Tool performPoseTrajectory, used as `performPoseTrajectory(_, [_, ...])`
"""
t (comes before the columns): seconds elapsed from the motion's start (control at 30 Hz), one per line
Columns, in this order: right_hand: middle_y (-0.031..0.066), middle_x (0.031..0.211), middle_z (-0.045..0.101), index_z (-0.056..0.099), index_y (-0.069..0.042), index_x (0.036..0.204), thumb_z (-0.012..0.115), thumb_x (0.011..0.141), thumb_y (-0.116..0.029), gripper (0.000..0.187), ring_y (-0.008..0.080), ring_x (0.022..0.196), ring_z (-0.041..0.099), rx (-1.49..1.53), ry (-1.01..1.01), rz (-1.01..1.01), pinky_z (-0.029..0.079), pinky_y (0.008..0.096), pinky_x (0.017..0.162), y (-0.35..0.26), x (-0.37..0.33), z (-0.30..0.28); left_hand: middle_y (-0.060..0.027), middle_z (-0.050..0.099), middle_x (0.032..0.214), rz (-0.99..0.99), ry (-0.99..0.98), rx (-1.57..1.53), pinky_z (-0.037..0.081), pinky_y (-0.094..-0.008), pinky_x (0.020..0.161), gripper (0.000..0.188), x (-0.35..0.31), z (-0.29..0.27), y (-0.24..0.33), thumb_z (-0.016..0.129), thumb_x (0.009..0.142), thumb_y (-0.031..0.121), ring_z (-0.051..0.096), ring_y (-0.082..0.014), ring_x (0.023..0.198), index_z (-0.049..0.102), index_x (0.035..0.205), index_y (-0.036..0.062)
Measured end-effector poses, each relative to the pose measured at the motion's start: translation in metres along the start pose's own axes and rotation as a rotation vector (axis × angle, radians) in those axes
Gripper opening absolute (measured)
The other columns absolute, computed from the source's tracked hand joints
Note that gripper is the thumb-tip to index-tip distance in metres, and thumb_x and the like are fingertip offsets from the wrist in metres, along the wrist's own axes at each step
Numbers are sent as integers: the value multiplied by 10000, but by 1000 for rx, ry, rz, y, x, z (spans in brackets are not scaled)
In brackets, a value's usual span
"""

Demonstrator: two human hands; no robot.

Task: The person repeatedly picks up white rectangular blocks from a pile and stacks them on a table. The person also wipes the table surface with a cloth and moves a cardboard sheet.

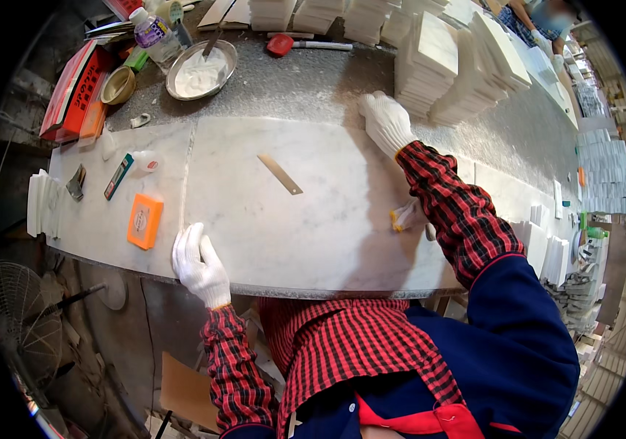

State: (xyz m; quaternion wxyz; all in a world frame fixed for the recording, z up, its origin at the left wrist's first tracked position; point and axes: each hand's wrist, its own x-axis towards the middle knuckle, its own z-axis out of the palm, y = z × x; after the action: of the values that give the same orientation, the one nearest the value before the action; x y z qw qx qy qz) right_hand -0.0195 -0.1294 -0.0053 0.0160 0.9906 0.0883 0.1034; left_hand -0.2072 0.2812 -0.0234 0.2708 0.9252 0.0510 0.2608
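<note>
My left hand [201, 265], in a white knit glove, rests at the near edge of the pale marble slab [291, 241]. Its fingers are stretched out and nothing shows in them. My right hand [387, 123], gloved alike, reaches to the slab's far side, just left of a stack of white tiles [422, 69]. Its fingers curl under, and whatever they may hold is hidden. A thin flat metal blade [280, 174] lies on the slab between the hands. Close to my left hand is an orange box [145, 221].
A metal bowl of white paste [201, 72] stands at the back left, near a plastic bottle [156, 36] and a red box [75, 91]. A marker [321, 45] lies behind. A crumpled white item [406, 216] sits under my right forearm. Another person [536, 25] is at the far right.
</note>
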Motion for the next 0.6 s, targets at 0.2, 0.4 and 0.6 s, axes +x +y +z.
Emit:
performPoseTrajectory(0.2, [189, 948, 717, 718, -49, 939, 683, 840, -87, 112, 364, 850, 745, -154, 20, 155, 619, 411, 711, -14, 15, 17, -119, 744, 1119, 21, 35, -34, 497, -443, 1030, 197, 3, 1, 0, 678, 903, 47, 666, -330, 1115, 756, 1084, 53])
performPoseTrajectory(0.4, [146, 1066, 741, 737, -56, 1003, 581, 955, -125, 177, 322, 929, 716, 540, -255, 331, 586, 398, 794, 16, 25, 1, -117, 747, 1080, 89, 101, -56, 518, -453, 989, 174, 3, 4, -7, 705, 873, 78, 685, -325, 1076, 764, 1036, 82])
performPoseTrajectory(0.6, [55, 929, 598, 572, -72, 1170, 461, 1098, -153, 155, 130, 720, 586, 2682, -257, 683, 494, 217, 569, -36, -42, -52, -127, 741, 1088, 120, 126, -143, 522, -421, 978, 186, 0, 3, -12, 699, 896, 79, 685, -323, 1066, 754, 1072, 65])
